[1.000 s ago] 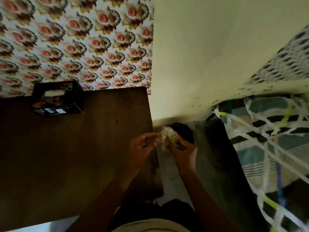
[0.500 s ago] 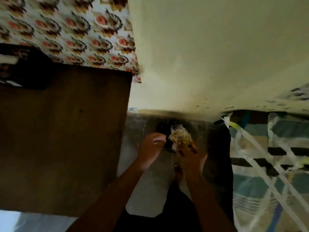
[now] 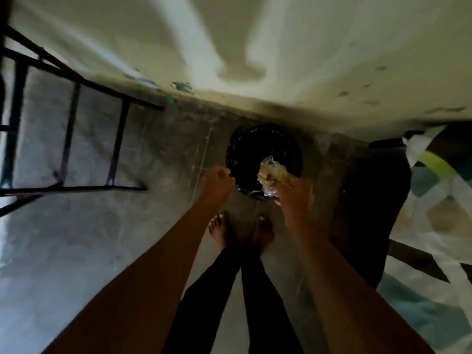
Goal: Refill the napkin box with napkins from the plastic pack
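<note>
The person is standing barefoot on the concrete floor [image 3: 107, 241], both arms reaching forward and down. The right hand [image 3: 293, 192] is clenching the crumpled plastic pack [image 3: 270, 172], now looking empty, directly over the mouth of the black-lined bin [image 3: 263, 146]; the left hand [image 3: 217, 182] is curling at the bin's near-left rim, though whether it is pinching the liner cannot be told. This is looking like the clean-up step: the wrapper is being thrown away, so the next move is calling for the right fingers to be releasing it squarely over the opening. Against the wall [image 3: 332, 60] beyond, only the table frame [image 3: 71, 103] is showing at far left. Compared with half a second ago, the view has been tilting downward, the tabletop and napkin box have been leaving the picture, and the hands have been dropping closer to the bin
</note>
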A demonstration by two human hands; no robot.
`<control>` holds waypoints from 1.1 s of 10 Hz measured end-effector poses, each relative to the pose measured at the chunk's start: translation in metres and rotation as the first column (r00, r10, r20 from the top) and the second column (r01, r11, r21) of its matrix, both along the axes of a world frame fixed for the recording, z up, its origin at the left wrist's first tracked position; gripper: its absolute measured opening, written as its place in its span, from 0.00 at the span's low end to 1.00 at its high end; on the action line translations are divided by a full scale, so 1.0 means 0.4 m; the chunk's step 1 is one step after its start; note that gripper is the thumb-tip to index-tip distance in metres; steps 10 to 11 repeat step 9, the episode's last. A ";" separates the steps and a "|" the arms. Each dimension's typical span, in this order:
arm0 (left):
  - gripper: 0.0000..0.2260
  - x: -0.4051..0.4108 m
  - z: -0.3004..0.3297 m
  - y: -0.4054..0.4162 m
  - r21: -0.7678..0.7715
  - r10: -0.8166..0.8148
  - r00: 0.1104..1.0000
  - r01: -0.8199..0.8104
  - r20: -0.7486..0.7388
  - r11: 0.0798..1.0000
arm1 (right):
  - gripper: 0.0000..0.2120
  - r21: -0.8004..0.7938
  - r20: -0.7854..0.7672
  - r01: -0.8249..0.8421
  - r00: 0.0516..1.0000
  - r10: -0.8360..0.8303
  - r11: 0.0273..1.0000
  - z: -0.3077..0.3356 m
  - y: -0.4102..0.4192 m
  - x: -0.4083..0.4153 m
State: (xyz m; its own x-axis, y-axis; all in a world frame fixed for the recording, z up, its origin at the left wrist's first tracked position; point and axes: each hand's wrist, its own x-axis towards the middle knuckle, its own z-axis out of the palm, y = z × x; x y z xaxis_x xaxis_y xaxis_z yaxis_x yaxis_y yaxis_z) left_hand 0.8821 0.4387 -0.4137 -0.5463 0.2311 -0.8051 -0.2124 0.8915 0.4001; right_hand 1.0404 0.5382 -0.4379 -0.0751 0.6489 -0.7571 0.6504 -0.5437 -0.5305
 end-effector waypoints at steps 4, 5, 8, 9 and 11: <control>0.35 -0.010 -0.468 0.033 0.005 0.250 0.968 -0.250 0.019 0.968 | 0.21 -0.100 0.000 -0.173 0.985 0.174 0.980 -0.505 0.095 -0.083; 0.42 -0.026 -0.572 0.021 0.028 0.265 0.964 -0.265 -0.029 0.964 | 0.35 -0.202 -0.002 -0.092 0.996 0.094 0.975 -0.547 0.122 -0.122; 0.28 0.020 -0.448 0.049 0.046 0.211 0.974 -0.208 -0.079 0.977 | 0.38 -0.151 0.021 -0.034 0.999 0.037 0.988 -0.479 0.099 -0.110; 0.29 0.031 -0.406 0.042 0.041 0.200 0.971 -0.196 -0.130 0.980 | 0.30 -0.122 0.076 -0.029 0.996 0.038 0.992 -0.423 0.067 -0.088; 0.29 0.031 -0.406 0.042 0.041 0.200 0.971 -0.196 -0.130 0.980 | 0.30 -0.122 0.076 -0.029 0.996 0.038 0.992 -0.423 0.067 -0.088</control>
